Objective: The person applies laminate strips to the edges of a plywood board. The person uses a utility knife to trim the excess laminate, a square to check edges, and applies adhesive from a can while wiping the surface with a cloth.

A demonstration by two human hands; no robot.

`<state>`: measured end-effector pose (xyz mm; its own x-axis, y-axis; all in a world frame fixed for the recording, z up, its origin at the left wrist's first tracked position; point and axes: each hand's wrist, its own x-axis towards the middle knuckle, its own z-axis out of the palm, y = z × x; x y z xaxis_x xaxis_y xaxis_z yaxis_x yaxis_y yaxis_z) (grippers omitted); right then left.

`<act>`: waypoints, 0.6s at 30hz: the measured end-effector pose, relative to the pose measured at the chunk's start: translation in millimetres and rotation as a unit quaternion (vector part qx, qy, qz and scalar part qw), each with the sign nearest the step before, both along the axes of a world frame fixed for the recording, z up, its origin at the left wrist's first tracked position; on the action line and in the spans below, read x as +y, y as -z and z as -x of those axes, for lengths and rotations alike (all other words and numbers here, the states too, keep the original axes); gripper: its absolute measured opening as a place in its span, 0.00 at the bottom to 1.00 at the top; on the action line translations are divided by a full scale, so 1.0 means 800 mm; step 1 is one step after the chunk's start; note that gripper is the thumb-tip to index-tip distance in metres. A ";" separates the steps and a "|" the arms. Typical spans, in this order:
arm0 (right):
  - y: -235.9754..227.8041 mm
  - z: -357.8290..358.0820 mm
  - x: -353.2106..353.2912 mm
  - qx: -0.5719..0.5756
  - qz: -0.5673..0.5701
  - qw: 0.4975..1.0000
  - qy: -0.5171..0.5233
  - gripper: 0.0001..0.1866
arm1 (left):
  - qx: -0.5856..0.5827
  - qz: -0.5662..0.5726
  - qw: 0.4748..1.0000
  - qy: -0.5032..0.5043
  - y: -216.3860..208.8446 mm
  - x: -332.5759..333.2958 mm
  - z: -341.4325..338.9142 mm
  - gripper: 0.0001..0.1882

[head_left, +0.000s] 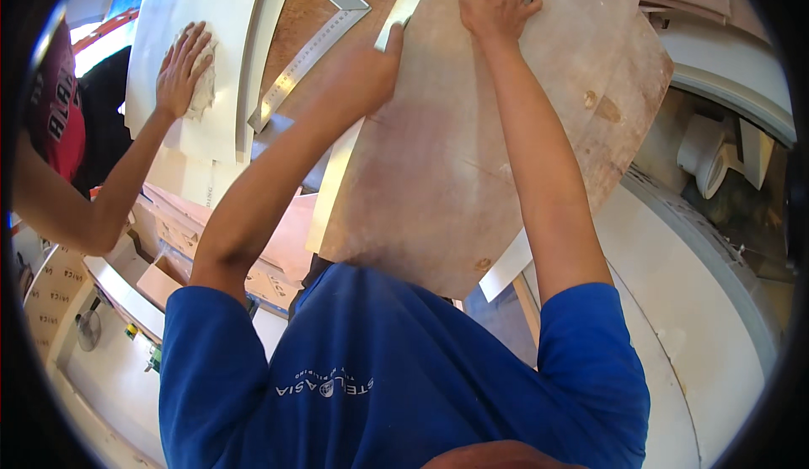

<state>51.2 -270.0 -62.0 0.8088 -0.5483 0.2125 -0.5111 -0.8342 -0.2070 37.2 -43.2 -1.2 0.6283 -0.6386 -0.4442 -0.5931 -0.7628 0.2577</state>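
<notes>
A large brownish panel (455, 149) with a scuffed, stained face lies in front of me. Along its left edge runs a pale, shiny strip (341, 178). My left hand (375, 77), slightly blurred, is closed at this strip, around something I cannot make out; a small dark tip shows by its fingers. Near the panel's far edge my right hand (501, 1), with a ring on one finger, rests palm down with fingers spread and holds nothing. To the left of my left hand a metal try square (316, 46) lies on a reddish-brown board (291, 18).
At the left another person's hand (179, 69) presses a whitish cloth (202, 90) on a white panel (152, 26). Below are cardboard boxes (160, 282) and a white surface (109, 351). A white curved object (706, 153) stands at the right.
</notes>
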 end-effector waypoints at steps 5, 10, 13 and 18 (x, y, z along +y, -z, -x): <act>0.006 -0.006 -0.003 -0.009 0.009 1.000 -0.001 0.33 | 0.045 -0.043 0.998 -0.011 -0.026 0.037 0.034 0.40; 0.026 0.001 -0.009 -0.016 0.022 0.999 -0.023 0.30 | 0.058 -0.058 0.996 -0.022 -0.056 0.034 0.018 0.35; 0.023 -0.002 -0.010 -0.011 0.000 1.000 -0.007 0.30 | -0.001 0.017 0.998 -0.055 -0.093 -0.029 -0.051 0.29; 0.005 -0.007 -0.008 -0.014 -0.012 1.000 -0.012 0.30 | -0.122 0.166 0.974 -0.090 -0.004 -0.189 -0.220 0.25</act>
